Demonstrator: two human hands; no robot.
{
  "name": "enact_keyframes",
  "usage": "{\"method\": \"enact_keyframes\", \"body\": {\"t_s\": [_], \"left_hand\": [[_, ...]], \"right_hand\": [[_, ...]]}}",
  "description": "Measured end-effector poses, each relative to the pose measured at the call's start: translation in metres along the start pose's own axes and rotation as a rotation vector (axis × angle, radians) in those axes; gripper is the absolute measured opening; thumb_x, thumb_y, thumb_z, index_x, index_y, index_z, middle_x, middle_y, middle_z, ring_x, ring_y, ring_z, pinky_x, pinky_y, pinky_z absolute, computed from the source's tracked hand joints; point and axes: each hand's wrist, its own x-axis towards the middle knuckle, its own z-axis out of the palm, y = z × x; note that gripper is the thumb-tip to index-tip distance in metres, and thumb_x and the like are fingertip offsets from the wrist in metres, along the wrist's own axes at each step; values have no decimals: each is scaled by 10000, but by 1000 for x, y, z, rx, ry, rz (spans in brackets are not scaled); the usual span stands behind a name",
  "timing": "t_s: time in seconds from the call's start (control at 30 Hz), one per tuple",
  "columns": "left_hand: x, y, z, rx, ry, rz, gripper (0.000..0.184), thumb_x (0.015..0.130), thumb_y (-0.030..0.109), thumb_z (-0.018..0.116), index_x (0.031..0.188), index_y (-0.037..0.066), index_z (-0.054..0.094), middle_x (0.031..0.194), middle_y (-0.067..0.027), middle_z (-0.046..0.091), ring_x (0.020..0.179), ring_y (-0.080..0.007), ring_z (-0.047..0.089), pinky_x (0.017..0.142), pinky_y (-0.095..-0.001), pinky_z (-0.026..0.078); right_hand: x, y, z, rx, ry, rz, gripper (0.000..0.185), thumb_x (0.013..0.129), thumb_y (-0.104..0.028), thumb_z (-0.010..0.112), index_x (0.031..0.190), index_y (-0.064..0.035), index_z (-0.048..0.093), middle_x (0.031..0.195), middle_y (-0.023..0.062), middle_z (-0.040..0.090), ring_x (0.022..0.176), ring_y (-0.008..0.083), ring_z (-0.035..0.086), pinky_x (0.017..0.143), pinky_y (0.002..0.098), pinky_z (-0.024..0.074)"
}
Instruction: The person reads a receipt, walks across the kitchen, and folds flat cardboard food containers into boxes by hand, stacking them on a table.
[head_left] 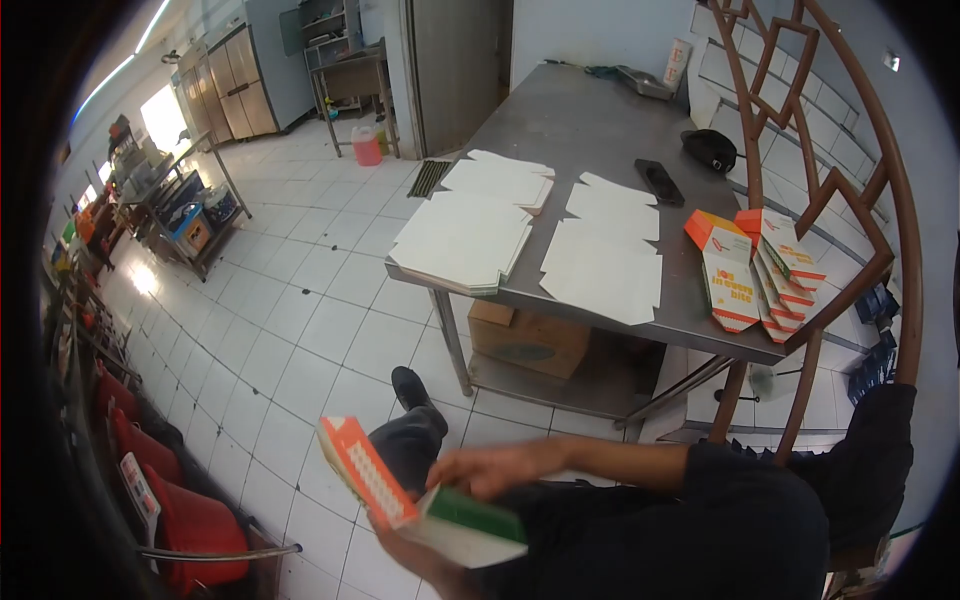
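Over my lap is a partly folded carton (368, 472), orange and white with a green panel. My left hand (415, 555) holds it from below, its fingers mostly hidden behind the cardboard. My right hand (485, 468) lies against the carton's upper edge near the green panel, fingers bent and slightly blurred; whether they grip it is unclear. On the metal table (590, 115) lie a stack of flat white cartons (465, 240) and another white carton blank (603, 265). Folded orange and white cartons (730, 280) lie overlapping at the table's right corner.
A dark phone (659, 182) and a black cap (709, 150) lie on the table. Below it, a cardboard box (530, 338) stands on the lower shelf. Red chairs (195, 525) are at the lower left. A brown metal railing (908, 250) rises at the right.
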Motion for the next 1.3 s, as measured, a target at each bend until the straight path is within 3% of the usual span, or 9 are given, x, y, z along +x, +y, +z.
{"method": "enact_keyframes", "body": {"t_s": [0.1,0.2,0.33,0.4,0.47,0.5,0.6,0.7,1.3], "left_hand": [[-4,-32,20,214,-13,232,403,1041,399,459,1071,7,543,1044,-150,590,1007,-234,610,886,-371,523],[-17,-4,57,48,-238,-98,351,1065,333,461,1142,2,550,1093,-127,601,1075,-225,595,978,-374,470],[5,-30,54,337,-472,-53,396,1100,302,420,1291,-16,559,1172,-136,667,1107,-208,626,979,-321,458],[25,-73,22,491,-495,-68,336,1079,253,483,1238,-21,594,1147,-128,679,1077,-201,639,958,-311,470],[27,-82,20,574,-553,-46,278,1053,201,539,1191,-25,622,1122,-122,690,1052,-194,650,941,-304,481],[20,-76,23,584,-600,-22,250,1038,175,565,1170,-27,632,1111,-120,695,1043,-190,655,934,-302,487],[20,-79,23,541,-655,-87,214,1011,141,609,1143,-25,639,1098,-112,694,1045,-182,650,948,-302,477],[19,-79,25,530,-667,-123,209,1006,135,619,1135,-28,638,1087,-117,702,1034,-174,656,937,-292,485],[18,-83,27,666,-666,-41,220,976,136,654,1122,-29,647,1053,-141,719,977,-208,685,887,-318,524]], "right_hand": [[-3,9,41,-194,128,-62,787,1006,-441,564,1607,-98,190,1499,100,423,1416,230,395,1140,342,353],[-20,17,29,247,288,9,785,992,-403,607,1600,-88,223,1458,81,445,1343,200,444,1105,326,382],[-97,-101,-9,-600,1088,-82,726,980,-376,642,1558,-84,314,1392,86,491,1211,182,518,1040,329,432],[-127,-170,-13,-995,1518,-608,730,952,-351,695,1538,-86,351,1360,96,501,1204,222,544,1040,404,453],[-188,-218,-48,-1988,2050,-569,759,921,-378,714,1539,-118,358,1343,201,493,1202,365,574,1018,471,482],[-215,-230,-63,-2014,2204,-411,789,905,-462,689,1535,-107,370,1369,256,482,1200,423,581,1012,500,491],[-270,-239,-70,-1565,2127,898,851,879,-577,632,1529,-90,383,1420,283,478,1237,441,577,1026,513,486],[-301,-225,-94,-1387,1911,1186,907,845,-645,594,1528,-85,389,1448,312,470,1278,449,556,1046,518,473],[-250,-188,-54,-1377,2045,1087,885,805,-522,634,1552,-126,375,1391,301,437,1220,471,585,1000,495,504]]}}
